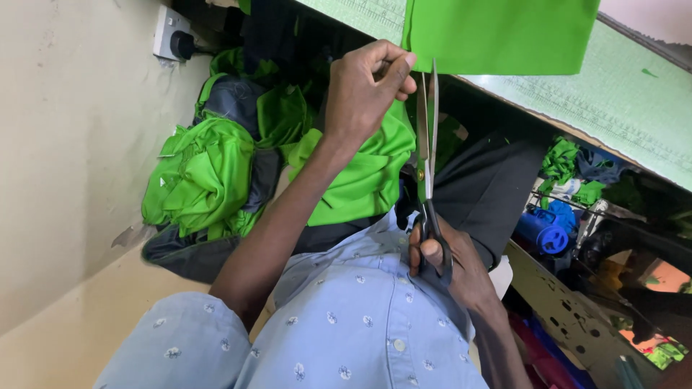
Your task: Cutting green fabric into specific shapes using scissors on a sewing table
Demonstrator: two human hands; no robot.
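Green fabric [497, 32] pinched by left hand [367, 86]; right hand [450, 263] grips scissors [427, 137] (blades at its edge).

1. Worn on the head, looking steeply down the shirt front [360, 317] toward the cutting table [634, 122].
2. Close range; frame seemingly rotated, wall [65, 144] at left.
3. Single view only.
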